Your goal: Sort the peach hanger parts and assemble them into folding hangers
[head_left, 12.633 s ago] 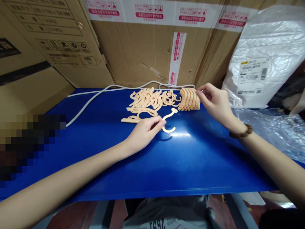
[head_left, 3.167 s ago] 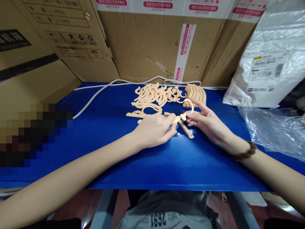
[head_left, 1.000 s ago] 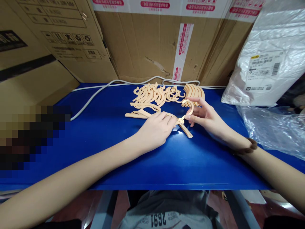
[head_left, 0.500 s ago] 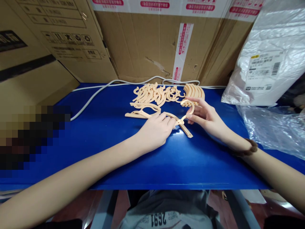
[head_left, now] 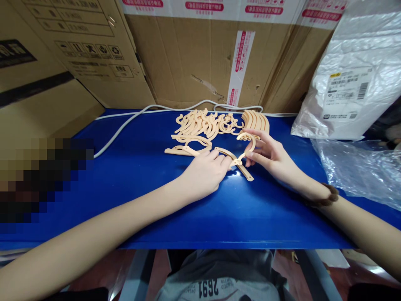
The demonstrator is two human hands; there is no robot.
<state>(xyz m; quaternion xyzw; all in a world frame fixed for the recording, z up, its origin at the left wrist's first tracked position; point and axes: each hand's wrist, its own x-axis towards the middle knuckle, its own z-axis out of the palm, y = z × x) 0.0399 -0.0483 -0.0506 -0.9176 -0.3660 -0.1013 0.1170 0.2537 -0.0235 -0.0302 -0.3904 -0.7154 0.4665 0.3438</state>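
Observation:
My right hand [head_left: 272,154] pinches a beige hanger hook [head_left: 253,144] between thumb and fingers, its curve opening to the left. The hook's lower end meets a beige hanger piece [head_left: 236,162] whose other end is hidden in my left hand [head_left: 205,169]. My left fingers are closed around that piece, so I cannot tell its full shape. A straight hanger arm [head_left: 245,171] slants underneath, near the left fingertips. Just left and beyond that hand lie a hanger arm [head_left: 177,151] and a curved piece [head_left: 196,139].
Loose beige hooks and curved parts [head_left: 200,122] lie in a pile at the back of the blue table [head_left: 150,221], beside a neat row of curved pieces [head_left: 257,120]. A white cable [head_left: 122,130] runs behind. Cardboard boxes [head_left: 194,58], a white parcel [head_left: 347,96] and clear plastic [head_left: 360,167] surround.
Almost nothing differs. My right hand and the hook have dipped very slightly, and both hands keep their hold.

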